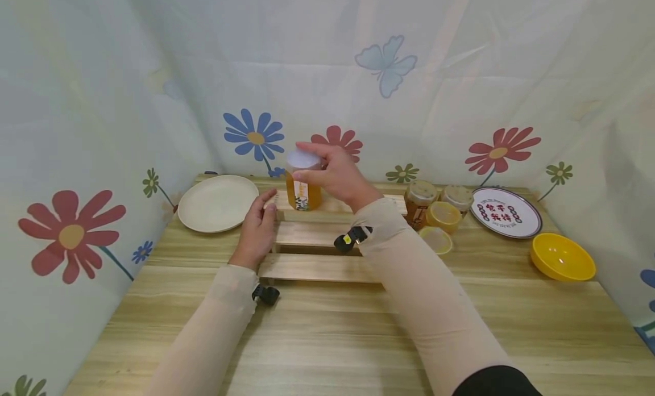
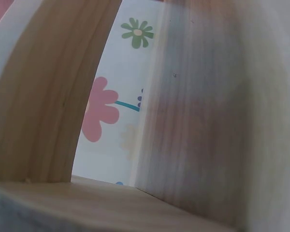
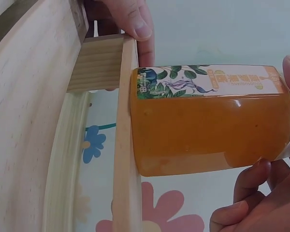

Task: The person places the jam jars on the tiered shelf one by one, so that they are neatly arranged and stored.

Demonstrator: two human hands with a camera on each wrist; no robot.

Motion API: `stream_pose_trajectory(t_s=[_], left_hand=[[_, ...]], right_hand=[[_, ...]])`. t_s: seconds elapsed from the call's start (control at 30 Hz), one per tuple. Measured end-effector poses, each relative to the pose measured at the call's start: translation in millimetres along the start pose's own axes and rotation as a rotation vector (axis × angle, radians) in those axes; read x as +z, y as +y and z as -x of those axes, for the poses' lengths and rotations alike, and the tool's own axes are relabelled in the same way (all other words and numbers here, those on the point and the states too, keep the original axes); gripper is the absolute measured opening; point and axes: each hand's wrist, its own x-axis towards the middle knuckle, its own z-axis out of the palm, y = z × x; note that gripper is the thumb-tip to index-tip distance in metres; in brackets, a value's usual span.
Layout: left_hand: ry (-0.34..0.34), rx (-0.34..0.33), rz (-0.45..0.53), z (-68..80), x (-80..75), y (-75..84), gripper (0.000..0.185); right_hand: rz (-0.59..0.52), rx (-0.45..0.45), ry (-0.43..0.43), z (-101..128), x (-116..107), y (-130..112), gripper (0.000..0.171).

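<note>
To set it well, lower slowly and keep it upright. At centre left, the left hand (image 1: 258,228) rests with relaxed fingers on the stepped wooden rack (image 1: 317,268). At upper centre, the right hand (image 1: 339,174) grips the white-lidded honey jar (image 1: 303,184), whose base touches the top step.

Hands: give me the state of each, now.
Left hand: open, fingers resting on the wooden stepped shelf.
Right hand: holding the honey jar by its white lid, jar standing on the shelf's top step.
</note>
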Motion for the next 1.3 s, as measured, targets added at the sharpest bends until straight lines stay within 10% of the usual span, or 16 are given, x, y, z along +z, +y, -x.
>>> stream_pose_trajectory(t_s=[0.97, 1.3], left_hand=[[-0.003, 0.024, 0.014, 1.3, -1.0, -0.2, 0.048], [-0.003, 0.017, 0.029, 2.8, -1.6, -1.3, 0.047]], right_hand=[[0.021, 0.053, -0.011, -6.4, 16.6, -4.1, 0.066], [0.204, -0.017, -0.021, 10.8, 2.7, -3.7, 0.081]])
